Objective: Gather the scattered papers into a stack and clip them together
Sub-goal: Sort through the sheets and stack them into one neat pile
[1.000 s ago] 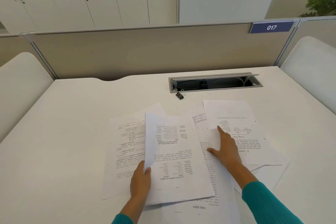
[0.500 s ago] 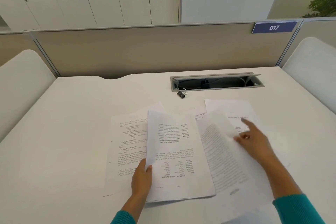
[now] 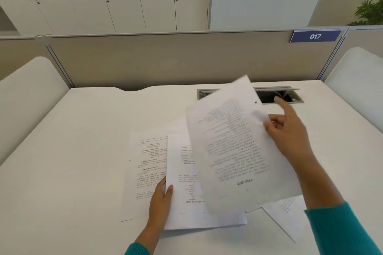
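The right hand (image 3: 288, 130) pinches the right edge of a printed sheet (image 3: 234, 145) between thumb and curled fingers, forefinger pointing up and away, and holds it tilted above the white bench (image 3: 83, 151); the sheet is motion-blurred. The left hand (image 3: 160, 198) grips the near left edge of a small stack of papers (image 3: 186, 192) lying flat near the middle of the bench, thumb on top. Another page (image 3: 143, 170) lies under that stack, sticking out to the left, and one more sheet (image 3: 288, 211) shows at the near right, partly under the raised one. The raised sheet hides part of a cable tray (image 3: 290, 95) set into the far side of the bench. Both sleeves are teal.
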